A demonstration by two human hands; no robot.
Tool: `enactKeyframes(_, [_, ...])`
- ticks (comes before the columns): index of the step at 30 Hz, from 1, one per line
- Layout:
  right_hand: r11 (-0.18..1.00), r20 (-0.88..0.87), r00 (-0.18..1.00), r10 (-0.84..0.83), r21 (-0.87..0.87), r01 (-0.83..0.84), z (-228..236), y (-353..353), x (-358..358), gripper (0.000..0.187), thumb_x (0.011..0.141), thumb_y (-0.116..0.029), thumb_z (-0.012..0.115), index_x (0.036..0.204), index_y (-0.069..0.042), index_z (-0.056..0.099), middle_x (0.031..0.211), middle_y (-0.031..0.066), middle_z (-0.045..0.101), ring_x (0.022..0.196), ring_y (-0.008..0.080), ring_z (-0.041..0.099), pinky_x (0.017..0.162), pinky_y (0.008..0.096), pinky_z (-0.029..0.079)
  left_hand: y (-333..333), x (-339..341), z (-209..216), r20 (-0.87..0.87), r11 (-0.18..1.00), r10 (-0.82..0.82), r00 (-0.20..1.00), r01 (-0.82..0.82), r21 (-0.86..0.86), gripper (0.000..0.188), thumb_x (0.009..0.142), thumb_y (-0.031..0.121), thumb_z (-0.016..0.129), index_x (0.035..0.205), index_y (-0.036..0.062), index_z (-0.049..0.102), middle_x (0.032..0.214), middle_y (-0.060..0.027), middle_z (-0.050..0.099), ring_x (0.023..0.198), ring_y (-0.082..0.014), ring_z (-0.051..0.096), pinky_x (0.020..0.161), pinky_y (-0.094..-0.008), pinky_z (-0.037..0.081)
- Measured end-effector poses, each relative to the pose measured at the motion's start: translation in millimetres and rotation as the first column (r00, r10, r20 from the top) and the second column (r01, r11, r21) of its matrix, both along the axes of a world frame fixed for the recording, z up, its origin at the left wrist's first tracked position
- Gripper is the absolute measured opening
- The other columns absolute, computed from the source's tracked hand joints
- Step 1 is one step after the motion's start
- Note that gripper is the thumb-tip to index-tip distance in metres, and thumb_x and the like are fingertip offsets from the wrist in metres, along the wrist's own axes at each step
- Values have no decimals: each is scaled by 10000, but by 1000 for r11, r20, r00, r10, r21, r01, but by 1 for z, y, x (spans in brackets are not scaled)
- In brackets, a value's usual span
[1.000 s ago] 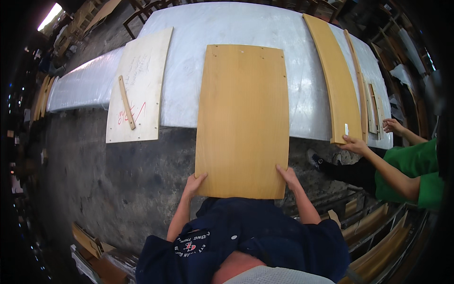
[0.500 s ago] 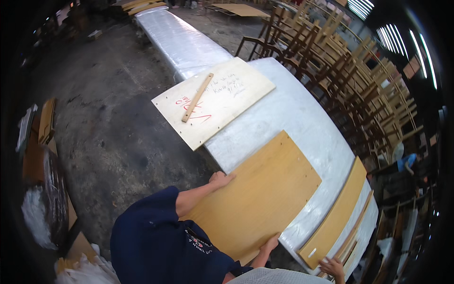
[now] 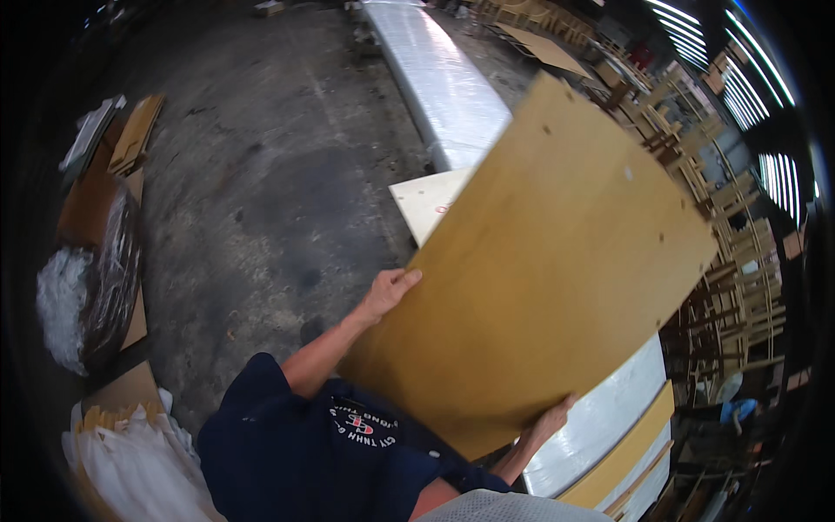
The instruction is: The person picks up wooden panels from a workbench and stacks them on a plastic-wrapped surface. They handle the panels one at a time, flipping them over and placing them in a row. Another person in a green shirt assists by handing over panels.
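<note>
A large yellowish wooden panel point(image 3: 548, 261) with small holes near its edges is raised and tilted in front of me. My left hand point(image 3: 389, 294) grips its left edge, thumb on the face. My right hand point(image 3: 548, 421) holds the near right edge, its fingers partly hidden. Behind the panel, a corner of a pale board point(image 3: 424, 200) shows, most of it hidden. Beneath lies a plastic-wrapped surface point(image 3: 600, 396), and a long yellowish strip of wood point(image 3: 631, 444) rests on it to the right.
A long plastic-wrapped piece point(image 3: 444, 78) stretches away at the far side. Stacked wooden chair frames point(image 3: 739, 296) fill the right. Cardboard and plastic-wrapped bundles point(image 3: 109, 261) stand at left, with white wrapping point(image 3: 143, 461) at lower left. A person in blue point(image 3: 738, 411) is far right.
Both hands have lifted the panel off the wrapped surface and tilted it up, so it covers most of the pale board. Another person's hand at lower right has left view. My view has turned.
</note>
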State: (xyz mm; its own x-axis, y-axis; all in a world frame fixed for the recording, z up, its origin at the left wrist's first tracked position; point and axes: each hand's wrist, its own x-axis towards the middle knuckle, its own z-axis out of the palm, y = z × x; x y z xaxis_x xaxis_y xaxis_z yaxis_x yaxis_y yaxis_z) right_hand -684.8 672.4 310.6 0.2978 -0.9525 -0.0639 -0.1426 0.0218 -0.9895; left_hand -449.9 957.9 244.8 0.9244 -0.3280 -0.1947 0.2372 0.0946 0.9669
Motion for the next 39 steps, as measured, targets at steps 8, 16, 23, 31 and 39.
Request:
enactKeyframes(8, [736, -68, 796, 602, -340, -586, 25, 209, 274, 477, 933, -410, 481, 881, 54, 581, 695, 26, 538, 677, 121, 458, 612, 293, 406, 286, 81, 18, -125, 799, 508, 852, -521, -300, 542, 952, 446, 387, 1235, -9, 471, 1177, -107, 540, 1035, -181, 539, 854, -316, 445])
enactKeyframes(16, [349, -195, 490, 850, -490, -799, 48, 420, 532, 453, 806, -404, 652, 649, -8, 498, 524, 128, 467, 460, 209, 438, 466, 336, 373, 447, 181, 44, 132, 415, 910, 394, -846, -335, 648, 940, 530, 324, 1415, 94, 251, 1432, -99, 308, 1305, -251, 316, 1070, -391, 272])
enactKeyframes(23, [7, -211, 270, 940, -777, -630, 48, 534, 801, 580, 694, -574, 685, 565, -65, 439, 490, 80, 439, 417, 205, 446, 420, 329, 364, 573, 368, 80, 130, 42, 991, -29, -860, -509, 686, 915, 563, 354, 1411, 96, 275, 1431, -123, 307, 1294, -297, 329, 1057, -463, 299])
enactKeyframes(31, [-192, -216, 135, 967, -966, -171, 149, 594, 1108, 651, 656, -702, 618, 546, -103, 388, 498, 16, 382, 436, 167, 431, 417, 285, 342, 727, 543, 93, -186, -323, 939, -291, -552, -769, 660, 820, 386, 573, 1350, 51, 367, 1395, -152, 360, 1279, -342, 341, 1061, -529, 283])
enactKeyframes(39, [-365, -360, 274, 892, -930, -33, 155, 639, 1428, 674, 642, -754, 583, 556, -114, 389, 518, 0, 322, 446, 138, 369, 430, 263, 296, 827, 924, -66, -301, -278, 951, -76, -642, -714, 508, 754, 291, 582, 1187, 29, 536, 1187, -172, 554, 1135, -309, 507, 992, -498, 385])
